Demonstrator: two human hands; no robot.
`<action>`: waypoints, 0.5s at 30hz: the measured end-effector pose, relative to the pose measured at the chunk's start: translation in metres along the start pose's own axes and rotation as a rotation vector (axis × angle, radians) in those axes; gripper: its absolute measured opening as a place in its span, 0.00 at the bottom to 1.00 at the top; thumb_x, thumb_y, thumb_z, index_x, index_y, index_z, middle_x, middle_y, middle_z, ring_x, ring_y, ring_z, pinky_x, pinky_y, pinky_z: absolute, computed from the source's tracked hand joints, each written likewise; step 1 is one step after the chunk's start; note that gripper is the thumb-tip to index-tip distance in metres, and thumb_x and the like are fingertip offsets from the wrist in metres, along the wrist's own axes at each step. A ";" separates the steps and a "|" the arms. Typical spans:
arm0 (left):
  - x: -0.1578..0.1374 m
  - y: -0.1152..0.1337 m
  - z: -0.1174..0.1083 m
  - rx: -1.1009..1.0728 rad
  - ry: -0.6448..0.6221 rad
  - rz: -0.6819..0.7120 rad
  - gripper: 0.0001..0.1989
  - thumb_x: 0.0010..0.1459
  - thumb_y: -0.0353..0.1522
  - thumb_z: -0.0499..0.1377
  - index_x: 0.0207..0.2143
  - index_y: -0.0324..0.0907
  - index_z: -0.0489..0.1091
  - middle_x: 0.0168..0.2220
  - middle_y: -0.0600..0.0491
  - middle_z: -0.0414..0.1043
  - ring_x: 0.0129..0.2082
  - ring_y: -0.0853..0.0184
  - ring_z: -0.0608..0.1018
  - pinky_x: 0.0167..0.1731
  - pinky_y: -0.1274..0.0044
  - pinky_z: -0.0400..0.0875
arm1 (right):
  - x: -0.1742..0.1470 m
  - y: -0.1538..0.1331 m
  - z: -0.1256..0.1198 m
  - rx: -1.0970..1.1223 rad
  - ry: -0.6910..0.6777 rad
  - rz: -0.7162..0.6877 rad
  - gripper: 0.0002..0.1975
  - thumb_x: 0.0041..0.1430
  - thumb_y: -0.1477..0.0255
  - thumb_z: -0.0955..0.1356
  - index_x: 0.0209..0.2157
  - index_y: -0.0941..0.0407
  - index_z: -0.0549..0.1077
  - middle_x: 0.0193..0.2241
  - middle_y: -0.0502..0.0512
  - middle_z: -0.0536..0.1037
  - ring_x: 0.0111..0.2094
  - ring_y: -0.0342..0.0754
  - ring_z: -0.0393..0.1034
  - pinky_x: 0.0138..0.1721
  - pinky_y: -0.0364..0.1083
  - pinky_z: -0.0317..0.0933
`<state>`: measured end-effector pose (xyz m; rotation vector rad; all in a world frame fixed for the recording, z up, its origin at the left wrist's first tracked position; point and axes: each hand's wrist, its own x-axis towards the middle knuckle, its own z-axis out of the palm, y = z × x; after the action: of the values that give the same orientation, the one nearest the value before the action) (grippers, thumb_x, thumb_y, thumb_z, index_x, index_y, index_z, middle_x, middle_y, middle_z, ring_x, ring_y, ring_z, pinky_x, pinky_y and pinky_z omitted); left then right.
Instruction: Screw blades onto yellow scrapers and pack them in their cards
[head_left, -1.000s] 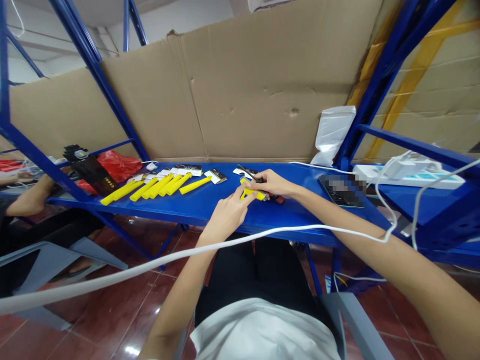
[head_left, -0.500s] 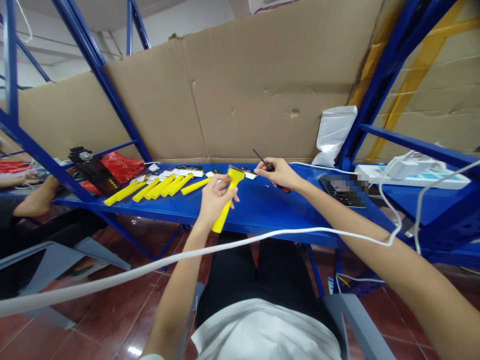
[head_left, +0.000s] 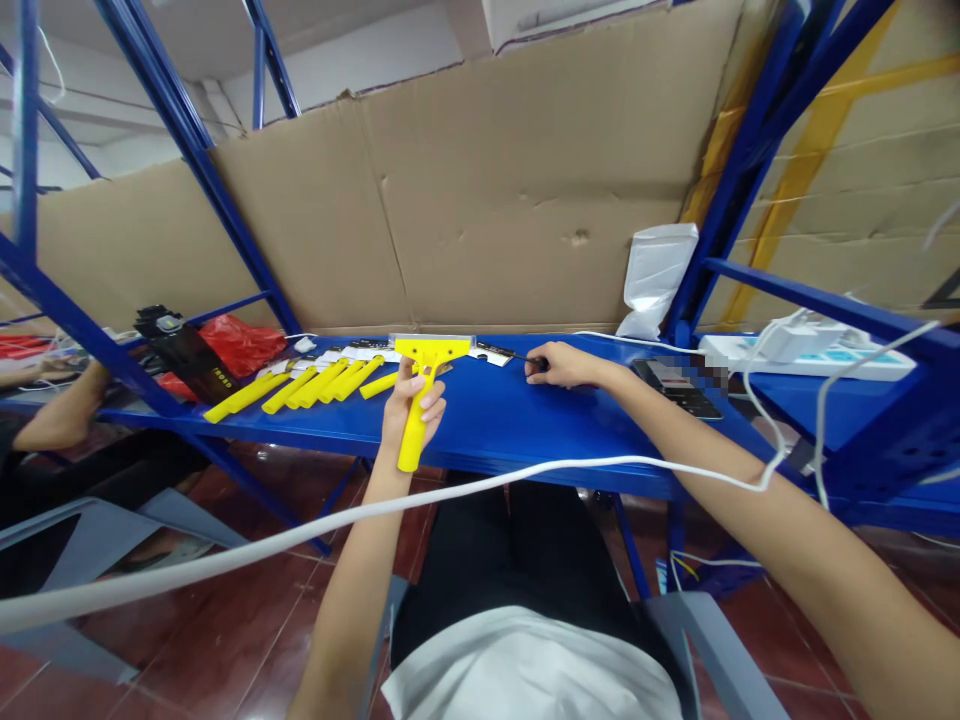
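Scraper [head_left: 421, 385] — yellow, with a wide flat head — stands upright in the left hand [head_left: 411, 405], fingers wrapped shut round its handle, held in the air just in front of the bench [head_left: 487, 425]. The right hand [head_left: 559, 365] rests on the bench, closed on a thin black tool [head_left: 517, 356] whose tip points left toward the scraper's head. To do this well, I judge the head should stay level and steady, gripped low on the handle so the blade edge stays clear of the fingers, with the tool brought in slowly. Left of the scraper, a row of yellow handles [head_left: 315, 382] lies on the bench with small packets [head_left: 360, 352]. A white cable [head_left: 525, 478] crosses both arms; a phone [head_left: 675, 385] lies to the right.
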<state>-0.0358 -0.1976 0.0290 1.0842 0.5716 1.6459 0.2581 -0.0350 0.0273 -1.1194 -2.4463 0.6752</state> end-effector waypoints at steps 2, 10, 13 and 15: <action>0.000 -0.001 -0.001 0.011 0.016 -0.008 0.22 0.55 0.38 0.71 0.53 0.58 0.78 0.45 0.52 0.75 0.22 0.75 0.54 0.18 0.82 0.47 | -0.001 0.000 0.001 0.007 -0.030 0.019 0.13 0.59 0.60 0.77 0.35 0.54 0.80 0.27 0.51 0.79 0.22 0.46 0.70 0.23 0.44 0.61; 0.004 -0.007 -0.002 -0.007 0.021 -0.048 0.23 0.53 0.35 0.70 0.53 0.56 0.78 0.48 0.52 0.75 0.23 0.75 0.56 0.19 0.81 0.48 | 0.000 0.002 0.003 -0.023 -0.040 0.006 0.11 0.64 0.61 0.75 0.36 0.55 0.78 0.26 0.52 0.78 0.21 0.46 0.70 0.23 0.45 0.62; 0.004 -0.009 -0.002 -0.039 0.006 -0.064 0.24 0.53 0.34 0.70 0.54 0.56 0.77 0.48 0.52 0.75 0.23 0.77 0.58 0.19 0.83 0.50 | 0.002 0.002 0.005 -0.053 -0.037 -0.032 0.06 0.66 0.67 0.73 0.37 0.55 0.78 0.27 0.52 0.79 0.22 0.46 0.70 0.27 0.45 0.62; 0.004 -0.010 -0.002 -0.062 -0.006 -0.080 0.25 0.53 0.33 0.71 0.54 0.56 0.77 0.49 0.53 0.75 0.24 0.78 0.60 0.20 0.85 0.52 | 0.003 0.001 0.006 -0.074 -0.032 -0.065 0.05 0.66 0.69 0.73 0.36 0.55 0.79 0.28 0.52 0.79 0.25 0.47 0.71 0.30 0.46 0.62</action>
<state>-0.0325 -0.1900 0.0219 1.0082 0.5492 1.5807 0.2540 -0.0339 0.0221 -1.0583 -2.5415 0.5917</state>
